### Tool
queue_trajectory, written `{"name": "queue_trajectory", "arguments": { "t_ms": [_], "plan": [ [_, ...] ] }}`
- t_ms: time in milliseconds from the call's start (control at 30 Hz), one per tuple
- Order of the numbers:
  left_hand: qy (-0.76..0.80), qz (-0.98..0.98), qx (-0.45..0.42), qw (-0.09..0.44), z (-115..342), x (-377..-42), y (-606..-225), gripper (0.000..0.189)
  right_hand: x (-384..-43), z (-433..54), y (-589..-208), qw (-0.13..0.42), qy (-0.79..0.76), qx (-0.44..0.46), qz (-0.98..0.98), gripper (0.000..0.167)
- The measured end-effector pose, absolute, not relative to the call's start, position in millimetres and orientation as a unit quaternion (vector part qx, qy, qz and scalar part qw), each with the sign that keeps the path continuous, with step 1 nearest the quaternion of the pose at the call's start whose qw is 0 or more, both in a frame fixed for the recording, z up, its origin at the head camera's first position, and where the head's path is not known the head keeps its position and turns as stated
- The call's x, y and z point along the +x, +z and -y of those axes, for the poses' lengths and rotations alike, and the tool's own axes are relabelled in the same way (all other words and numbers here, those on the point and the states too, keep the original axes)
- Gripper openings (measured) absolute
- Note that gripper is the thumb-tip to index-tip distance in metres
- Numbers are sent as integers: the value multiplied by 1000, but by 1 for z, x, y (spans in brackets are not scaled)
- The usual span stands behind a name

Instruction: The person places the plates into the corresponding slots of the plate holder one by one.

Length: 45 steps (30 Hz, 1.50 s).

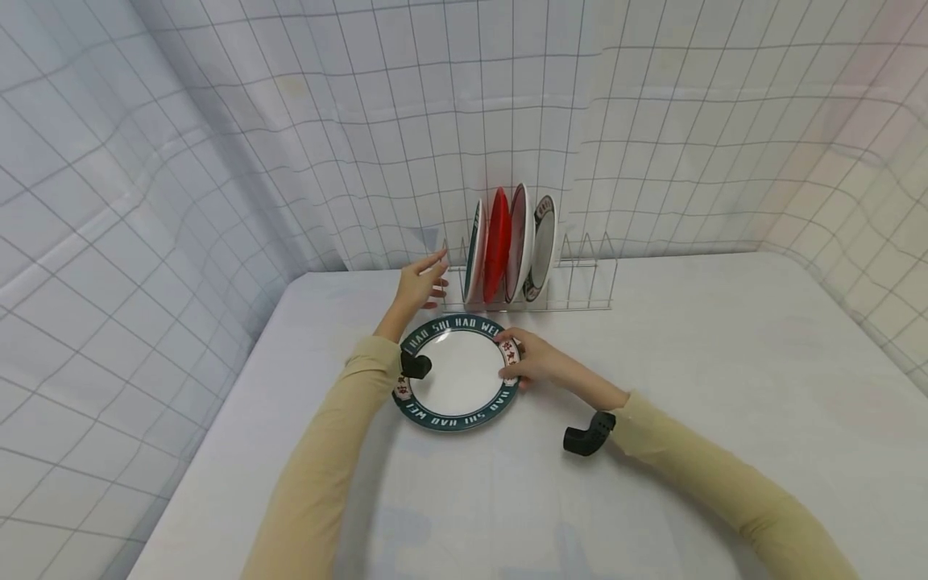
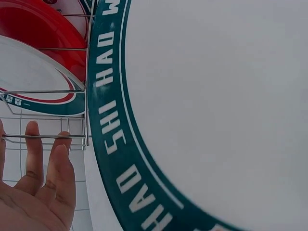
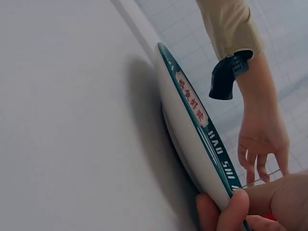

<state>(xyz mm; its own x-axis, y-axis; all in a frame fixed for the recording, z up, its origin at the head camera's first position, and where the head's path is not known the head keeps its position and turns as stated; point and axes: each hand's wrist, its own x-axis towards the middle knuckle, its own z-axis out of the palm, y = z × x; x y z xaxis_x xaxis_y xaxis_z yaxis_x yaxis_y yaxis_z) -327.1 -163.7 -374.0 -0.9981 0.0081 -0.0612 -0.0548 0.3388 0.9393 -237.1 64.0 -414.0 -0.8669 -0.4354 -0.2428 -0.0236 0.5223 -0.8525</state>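
A large white plate with a dark green lettered rim (image 1: 449, 422) lies face up in front of the wire dish rack (image 1: 569, 307). At its right edge my right hand (image 1: 535, 358) pinches the rim between thumb and fingers; the right wrist view shows that edge raised off the table. My left hand (image 1: 420, 283) reaches to the rack's left end, its fingers (image 2: 34, 154) loosely extended by the end wires and holding nothing. Whether those fingertips touch the wire I cannot tell. Nearest to them in the rack stands a green-rimmed plate (image 2: 33, 72).
To the right of that plate, a red plate (image 1: 497, 246), a white plate with a reddish face (image 1: 520, 246) and a dark-rimmed plate (image 1: 542, 250) stand upright in the rack. A white gridded curtain (image 1: 348, 145) hangs behind the white table (image 1: 710, 362).
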Motion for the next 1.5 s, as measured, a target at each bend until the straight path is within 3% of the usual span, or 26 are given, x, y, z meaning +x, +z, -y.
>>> {"name": "queue_trajectory", "arguments": {
  "t_ms": [300,633,1500],
  "plan": [
    [575,-818,-18,30,165,-330,-378,43,-231,-100,-416,249,-488,-154,-823,67],
    [564,-825,-15,27,167,-334,-381,43,-224,-127,-413,269,-516,-164,-797,65],
    [575,-818,2,23,168,-329,-376,41,-201,-184,-410,196,-610,-152,-752,51]
  ]
}}
